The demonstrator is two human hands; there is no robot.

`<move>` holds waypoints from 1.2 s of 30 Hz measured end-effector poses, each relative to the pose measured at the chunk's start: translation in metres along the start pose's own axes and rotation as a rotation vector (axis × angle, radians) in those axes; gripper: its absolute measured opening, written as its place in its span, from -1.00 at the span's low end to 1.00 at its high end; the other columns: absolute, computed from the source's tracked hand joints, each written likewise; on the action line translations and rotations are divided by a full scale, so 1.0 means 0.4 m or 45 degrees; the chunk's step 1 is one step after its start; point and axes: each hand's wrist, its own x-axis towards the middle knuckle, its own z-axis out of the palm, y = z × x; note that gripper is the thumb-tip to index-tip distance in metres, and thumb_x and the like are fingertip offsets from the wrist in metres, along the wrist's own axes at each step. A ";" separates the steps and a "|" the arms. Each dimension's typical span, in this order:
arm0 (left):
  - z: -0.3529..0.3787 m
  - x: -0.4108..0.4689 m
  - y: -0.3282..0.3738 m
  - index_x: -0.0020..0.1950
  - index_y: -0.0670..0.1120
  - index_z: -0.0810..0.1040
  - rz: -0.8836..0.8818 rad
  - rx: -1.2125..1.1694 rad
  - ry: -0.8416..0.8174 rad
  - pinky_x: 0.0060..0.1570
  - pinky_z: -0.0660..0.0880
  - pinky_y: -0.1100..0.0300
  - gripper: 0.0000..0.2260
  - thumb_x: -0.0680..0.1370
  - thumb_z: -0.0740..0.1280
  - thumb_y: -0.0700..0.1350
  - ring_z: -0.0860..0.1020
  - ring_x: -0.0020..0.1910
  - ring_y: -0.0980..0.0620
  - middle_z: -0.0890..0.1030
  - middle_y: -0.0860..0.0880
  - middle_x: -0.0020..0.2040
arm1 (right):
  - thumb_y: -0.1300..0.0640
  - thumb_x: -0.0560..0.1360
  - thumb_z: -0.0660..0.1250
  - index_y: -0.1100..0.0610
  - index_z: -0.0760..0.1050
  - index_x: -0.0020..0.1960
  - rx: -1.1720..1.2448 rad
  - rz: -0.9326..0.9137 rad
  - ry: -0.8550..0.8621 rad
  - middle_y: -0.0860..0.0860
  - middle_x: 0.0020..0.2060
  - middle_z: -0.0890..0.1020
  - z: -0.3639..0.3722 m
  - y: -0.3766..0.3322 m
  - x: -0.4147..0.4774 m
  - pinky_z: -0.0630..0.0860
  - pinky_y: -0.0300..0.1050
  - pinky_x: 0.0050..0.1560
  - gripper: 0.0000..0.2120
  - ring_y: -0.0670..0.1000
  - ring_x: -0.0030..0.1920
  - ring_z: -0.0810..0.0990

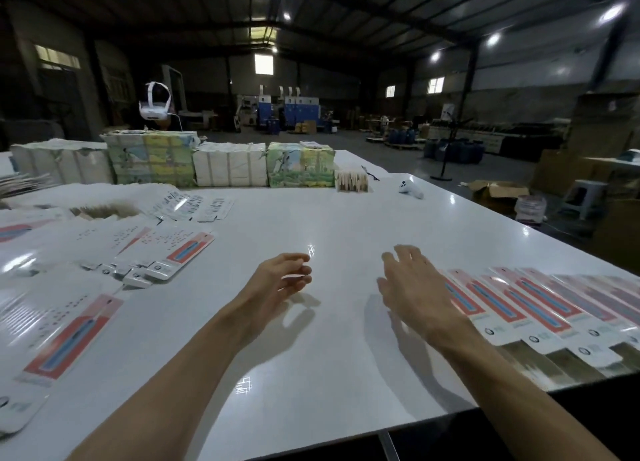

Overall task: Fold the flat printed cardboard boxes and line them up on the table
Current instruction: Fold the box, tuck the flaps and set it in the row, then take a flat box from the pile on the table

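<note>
Open lane down the middle of the table [346, 225]

Bare white surface runs from the table's near edge toward its far side; the left hand [282, 277] and right hand [412, 284] hang over it, holding nothing. Loose flat printed boxes [104, 253] crowd the table's left side. A row of folded boxes [540, 305] fills its right near edge. 4 wrapped bundles [228, 168] wall off the far edge, with a small stack [351, 182] and a white controller [411, 189] to their right.

Your left hand [282, 280] hovers with fingers loosely curled (holding nothing); your right hand [412, 287] reaches forward, fingers spread, both forearms extended.
</note>
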 end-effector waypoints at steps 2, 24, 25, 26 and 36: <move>0.014 -0.007 0.008 0.15 -0.12 0.72 0.048 0.133 0.026 0.00 0.62 0.21 -0.84 0.65 0.35 -0.19 0.71 -0.02 -0.05 0.72 -0.13 -0.02 | 0.02 0.70 0.20 0.13 0.43 0.45 0.058 -0.125 0.047 0.11 0.44 0.46 0.010 -0.083 0.049 0.41 0.08 0.39 -0.63 0.15 0.45 0.40; -0.353 -0.323 0.308 0.52 -0.14 0.32 -0.915 2.183 0.980 0.34 0.43 -0.10 -0.15 0.42 0.59 0.24 0.40 0.43 -0.24 0.40 -0.19 0.45 | 0.28 0.62 0.27 0.20 0.61 0.22 0.811 -0.417 0.103 0.04 0.09 0.66 0.161 -0.271 0.132 0.51 0.01 0.19 -0.78 0.08 0.16 0.57; -0.364 -0.338 0.305 0.50 -0.14 0.35 -0.940 2.181 0.961 0.33 0.46 -0.09 -0.16 0.40 0.60 0.25 0.43 0.41 -0.23 0.43 -0.17 0.43 | 0.28 0.62 0.28 0.19 0.61 0.22 0.824 -0.416 0.101 0.03 0.10 0.65 0.163 -0.269 0.132 0.51 0.00 0.18 -0.78 0.07 0.16 0.56; -0.377 -0.349 0.301 0.49 -0.15 0.36 -0.937 2.165 0.956 0.32 0.50 -0.08 -0.16 0.40 0.61 0.24 0.47 0.37 -0.22 0.46 -0.17 0.39 | 0.28 0.62 0.28 0.18 0.61 0.22 0.838 -0.416 0.102 0.02 0.10 0.65 0.166 -0.266 0.133 0.50 -0.02 0.18 -0.78 0.06 0.17 0.56; -0.455 -0.348 0.324 0.24 -0.09 0.44 -0.691 1.946 0.891 -0.03 0.62 -0.02 -0.40 0.38 0.64 0.10 0.63 0.02 -0.07 0.55 -0.07 0.10 | 0.23 0.65 0.25 0.07 0.57 0.32 0.949 -0.402 0.016 -0.10 0.26 0.53 0.182 -0.258 0.139 0.44 -0.09 0.14 -0.71 -0.05 0.23 0.55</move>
